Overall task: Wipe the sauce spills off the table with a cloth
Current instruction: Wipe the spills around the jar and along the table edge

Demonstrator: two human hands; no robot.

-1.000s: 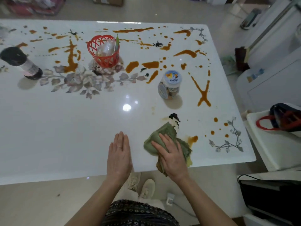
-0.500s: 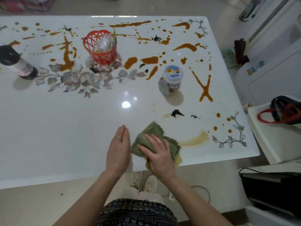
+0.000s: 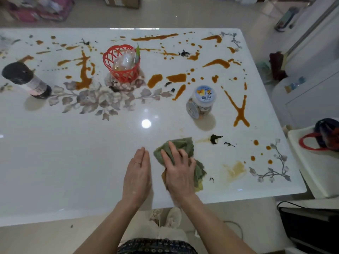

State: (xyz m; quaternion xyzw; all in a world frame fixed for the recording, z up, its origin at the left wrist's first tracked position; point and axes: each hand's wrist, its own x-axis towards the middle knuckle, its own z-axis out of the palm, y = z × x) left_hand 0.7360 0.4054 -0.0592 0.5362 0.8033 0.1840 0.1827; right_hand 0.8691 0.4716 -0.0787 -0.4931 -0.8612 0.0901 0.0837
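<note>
The right hand (image 3: 178,173) is pressing a crumpled green cloth (image 3: 183,143) flat onto the glossy white floral-printed table (image 3: 73,162), near its front edge.
The fingers are lying straight and spread across the cloth, not curled round it. The left hand (image 3: 137,171) is resting palm-down, fingers together and extended, on bare table just beside the cloth. A pale orange smear (image 3: 235,168) is showing to the right of the cloth, and dark scraps (image 3: 214,138) are lying just beyond its far corner. Thick orange-brown sauce spills (image 3: 240,110) are covering the far and right parts of the tabletop. Among them are standing a red plastic lattice basket (image 3: 122,65), a clear jar with a pale blue lid (image 3: 201,101) and a dark-capped bottle (image 3: 25,79).
</note>
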